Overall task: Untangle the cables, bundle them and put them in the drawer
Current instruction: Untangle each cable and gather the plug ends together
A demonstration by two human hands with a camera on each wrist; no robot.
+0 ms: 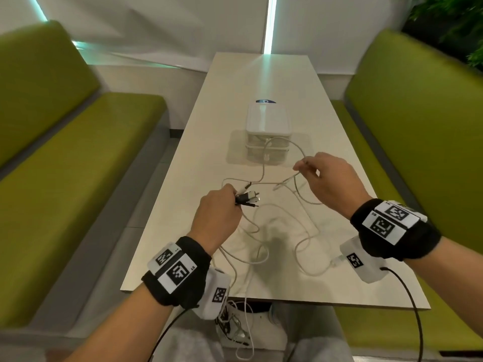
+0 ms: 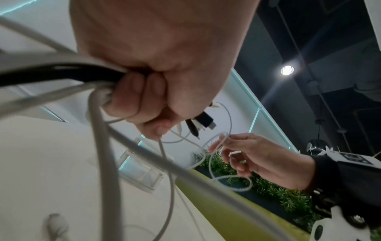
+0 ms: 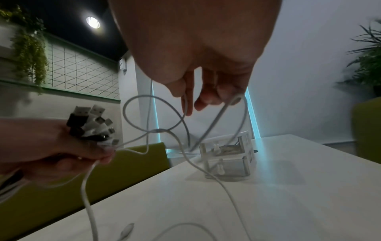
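Observation:
My left hand (image 1: 218, 207) (image 2: 148, 91) (image 3: 57, 146) grips a bunch of black and white cable ends, their plugs (image 1: 247, 197) (image 3: 92, 124) (image 2: 203, 121) sticking out past the fist. My right hand (image 1: 324, 176) (image 3: 206, 91) (image 2: 243, 154) pinches a loop of one white cable (image 1: 296, 178) (image 3: 214, 120) a little above the table. More white cable (image 1: 277, 231) lies in tangled loops on the table between my hands, and some hangs over the near edge. The small white drawer unit (image 1: 268, 131) (image 3: 226, 156) stands beyond my hands, mid-table.
The long pale table (image 1: 235, 87) runs away from me between two green benches, one on the left (image 1: 65, 152) and one on the right (image 1: 418, 113). A loose white plug (image 1: 337, 262) lies near my right wrist. Plants (image 1: 449, 22) stand at the far right.

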